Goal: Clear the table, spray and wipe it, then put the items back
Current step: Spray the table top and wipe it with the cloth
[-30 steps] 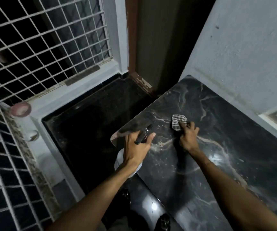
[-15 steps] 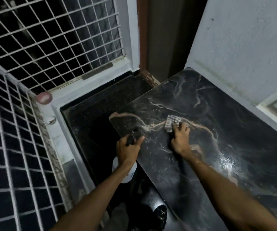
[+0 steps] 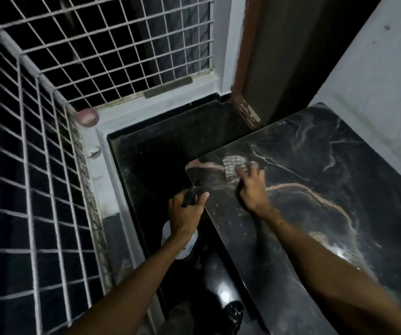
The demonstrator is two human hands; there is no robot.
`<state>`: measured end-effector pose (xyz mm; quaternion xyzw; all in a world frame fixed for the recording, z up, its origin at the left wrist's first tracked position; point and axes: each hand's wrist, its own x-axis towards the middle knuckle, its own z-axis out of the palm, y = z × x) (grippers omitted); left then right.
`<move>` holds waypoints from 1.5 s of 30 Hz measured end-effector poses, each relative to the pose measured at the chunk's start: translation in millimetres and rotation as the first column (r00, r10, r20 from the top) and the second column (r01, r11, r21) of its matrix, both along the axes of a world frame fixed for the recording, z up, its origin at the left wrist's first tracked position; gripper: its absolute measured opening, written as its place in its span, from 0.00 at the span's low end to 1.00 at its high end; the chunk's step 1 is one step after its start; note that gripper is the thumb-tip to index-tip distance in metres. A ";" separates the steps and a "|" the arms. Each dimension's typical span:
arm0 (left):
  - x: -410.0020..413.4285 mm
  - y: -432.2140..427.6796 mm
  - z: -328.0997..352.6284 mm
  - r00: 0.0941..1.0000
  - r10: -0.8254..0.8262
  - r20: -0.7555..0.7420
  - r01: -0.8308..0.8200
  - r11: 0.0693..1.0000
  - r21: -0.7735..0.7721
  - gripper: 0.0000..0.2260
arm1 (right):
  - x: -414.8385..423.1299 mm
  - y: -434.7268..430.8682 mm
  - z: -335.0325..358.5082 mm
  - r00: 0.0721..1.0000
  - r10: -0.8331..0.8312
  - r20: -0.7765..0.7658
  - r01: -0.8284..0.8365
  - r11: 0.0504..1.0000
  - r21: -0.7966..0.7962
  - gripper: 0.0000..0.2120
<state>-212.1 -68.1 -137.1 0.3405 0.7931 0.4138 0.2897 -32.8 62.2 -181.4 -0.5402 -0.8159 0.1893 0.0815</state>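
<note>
Dim scene, glare on the table point(image 3: 315, 153) (cloth point(image 3: 232, 165) motion-blurred).

White wire grilles point(image 3: 112, 44) close off the dark openings at the back and left above a pale ledge point(image 3: 127, 112), a brown door frame point(image 3: 243, 56) (its paint chipped at the foot) stands beside the pale wall point(image 3: 375, 81), and the glossy black floor point(image 3: 160, 160) and dark marble table point(image 3: 315, 165) catch glints of light.
</note>
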 end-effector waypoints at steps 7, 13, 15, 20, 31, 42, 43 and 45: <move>-43.9 11.9 -4.6 0.999 0.043 0.031 -0.043 0.999 -0.004 0.19 | -78.2 3.9 -5.8 0.866 0.475 0.154 -0.489 0.870 0.066 0.40; -68.9 23.2 -11.7 1.000 -0.002 -0.006 0.002 0.999 0.052 0.19 | -104.4 -14.8 -6.4 0.896 0.421 0.141 -0.432 0.899 0.068 0.39; -70.5 30.1 -11.5 1.000 -0.025 -0.012 0.025 0.997 0.066 0.19 | -85.3 7.2 -11.1 0.860 0.491 0.136 -0.507 0.854 0.121 0.38; -65.5 37.9 -9.6 0.998 -0.058 -0.024 0.059 0.995 0.074 0.19 | -37.9 78.4 5.6 0.940 -0.333 0.079 0.332 0.943 0.027 0.31; 22.2 20.0 11.3 0.958 -0.284 -0.043 0.286 0.957 0.055 0.18 | 62.3 -57.5 13.1 0.949 -0.315 0.004 0.314 0.949 0.016 0.32; 232.9 -24.9 46.9 0.708 -0.696 -0.117 0.705 0.705 0.073 0.20 | 309.6 -222.2 11.7 0.579 -0.808 -0.105 0.803 0.588 -0.098 0.35; 253.8 -29.5 44.3 0.682 -0.721 -0.126 0.731 0.679 0.068 0.19 | 328.9 -234.1 14.0 0.530 -0.840 -0.113 0.838 0.540 -0.085 0.35; 287.4 -38.5 39.0 0.666 -0.740 -0.092 0.744 0.668 0.021 0.16 | 356.9 -251.8 18.2 0.451 -0.884 -0.120 0.885 0.461 -0.068 0.33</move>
